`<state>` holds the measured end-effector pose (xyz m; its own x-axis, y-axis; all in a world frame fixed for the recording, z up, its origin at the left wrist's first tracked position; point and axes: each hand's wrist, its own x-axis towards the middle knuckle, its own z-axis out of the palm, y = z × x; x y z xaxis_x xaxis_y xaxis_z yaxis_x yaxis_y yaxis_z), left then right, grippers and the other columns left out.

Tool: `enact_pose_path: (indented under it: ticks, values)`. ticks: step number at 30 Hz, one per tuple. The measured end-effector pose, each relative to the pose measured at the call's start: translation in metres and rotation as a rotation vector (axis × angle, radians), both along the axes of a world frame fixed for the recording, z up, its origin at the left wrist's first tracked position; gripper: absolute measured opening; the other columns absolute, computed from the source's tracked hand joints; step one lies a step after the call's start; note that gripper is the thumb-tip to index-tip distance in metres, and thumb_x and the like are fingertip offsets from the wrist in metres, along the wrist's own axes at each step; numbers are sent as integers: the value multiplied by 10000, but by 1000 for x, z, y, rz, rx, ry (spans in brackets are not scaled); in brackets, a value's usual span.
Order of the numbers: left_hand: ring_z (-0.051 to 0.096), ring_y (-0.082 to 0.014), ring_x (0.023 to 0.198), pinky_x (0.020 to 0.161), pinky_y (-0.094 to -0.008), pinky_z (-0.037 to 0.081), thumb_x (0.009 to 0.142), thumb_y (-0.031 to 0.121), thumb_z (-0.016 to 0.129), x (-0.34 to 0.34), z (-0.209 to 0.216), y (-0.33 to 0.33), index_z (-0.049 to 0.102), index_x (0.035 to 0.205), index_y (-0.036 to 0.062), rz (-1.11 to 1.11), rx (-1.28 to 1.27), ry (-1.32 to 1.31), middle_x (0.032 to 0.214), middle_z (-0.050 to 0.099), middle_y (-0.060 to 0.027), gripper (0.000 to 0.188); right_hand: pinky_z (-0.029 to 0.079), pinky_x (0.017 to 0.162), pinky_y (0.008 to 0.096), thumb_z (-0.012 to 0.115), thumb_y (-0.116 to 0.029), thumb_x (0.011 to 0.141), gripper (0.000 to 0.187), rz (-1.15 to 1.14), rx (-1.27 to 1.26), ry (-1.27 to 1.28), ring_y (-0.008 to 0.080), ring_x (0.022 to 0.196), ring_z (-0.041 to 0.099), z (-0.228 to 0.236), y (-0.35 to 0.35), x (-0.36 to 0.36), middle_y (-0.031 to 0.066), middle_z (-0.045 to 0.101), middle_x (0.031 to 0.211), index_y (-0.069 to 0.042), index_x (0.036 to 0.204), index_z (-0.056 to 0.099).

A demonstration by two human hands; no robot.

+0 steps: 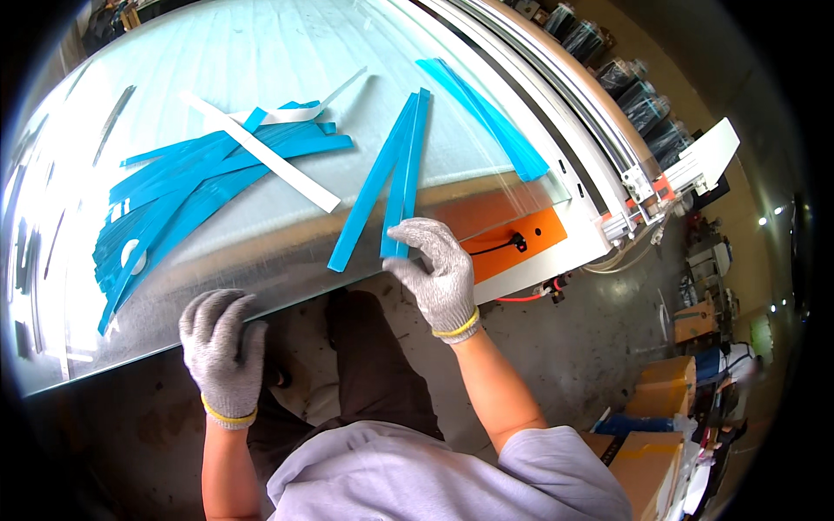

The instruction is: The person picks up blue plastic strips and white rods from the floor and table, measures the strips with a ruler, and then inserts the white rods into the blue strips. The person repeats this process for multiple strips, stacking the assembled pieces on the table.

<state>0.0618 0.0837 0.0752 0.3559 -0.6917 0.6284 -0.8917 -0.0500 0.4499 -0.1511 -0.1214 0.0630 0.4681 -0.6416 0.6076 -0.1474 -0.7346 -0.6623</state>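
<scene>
We see a glass-topped bench (261,52) stretching ahead of us, with a broad heap of blue strips (191,169) on its left side. Nearer our right, a pair of blue strips (410,165) lies splayed, reaching the front edge. Our gloved right hand (434,269) is at one strip's near end, its grip loose, thumb and fingers apart. Our gloved left hand (221,347) curls at the edge; its grip we cannot tell. A narrow white strip (278,165) crosses the heap.
</scene>
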Motion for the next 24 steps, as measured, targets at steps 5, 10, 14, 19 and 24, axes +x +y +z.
enact_pose_path:
  ticks: [5, 10, 14, 19, 24]
  values:
    - [627, -362, 1126, 997, -470, 490, 699, 52, 797, -12, 7, -29, 729, 1080, 60, -153, 91, -49, 1135, 702, -115, 387, 421, 1113, 494, 884, -464, 690, 960, -52, -298, 449, 339, 1340, 497, 6, -16, -28, 90, 486, 1518, -168, 1520, 504]
    - [584, -347, 1235, 1045, -499, 454, 775, 215, 802, -30, 8, -66, 658, 1272, 88, -282, 167, -150, 1309, 642, -126, 532, 433, 1062, 476, 864, -226, 709, 657, -54, -392, 528, 323, 1227, 570, 5, -21, -25, 80, 594, 1418, -166, 1335, 676]
    - [580, -333, 1255, 1060, -502, 455, 761, 227, 811, -36, 3, -79, 690, 1226, 91, -269, 207, -232, 1316, 642, -114, 499, 508, 951, 442, 832, -96, 738, 424, -7, -420, 313, 315, 1055, 652, -3, -21, -24, 91, 714, 1176, -98, 1155, 758]
    - [594, -326, 1239, 1050, -499, 463, 757, 217, 808, -39, 2, -79, 711, 1192, 101, -267, 169, -223, 1294, 660, -96, 461, 530, 928, 442, 843, -125, 779, 373, -8, -310, 105, 311, 1020, 678, -4, -8, -13, 107, 736, 1102, -69, 1140, 766]
    - [606, -326, 1222, 1044, -496, 468, 762, 212, 802, -36, 0, -77, 720, 1185, 118, -305, 159, -214, 1271, 682, -75, 441, 482, 863, 399, 810, -267, 761, 492, -34, -554, 426, 267, 1009, 611, 3, 5, -2, 54, 643, 1176, -101, 1216, 722]
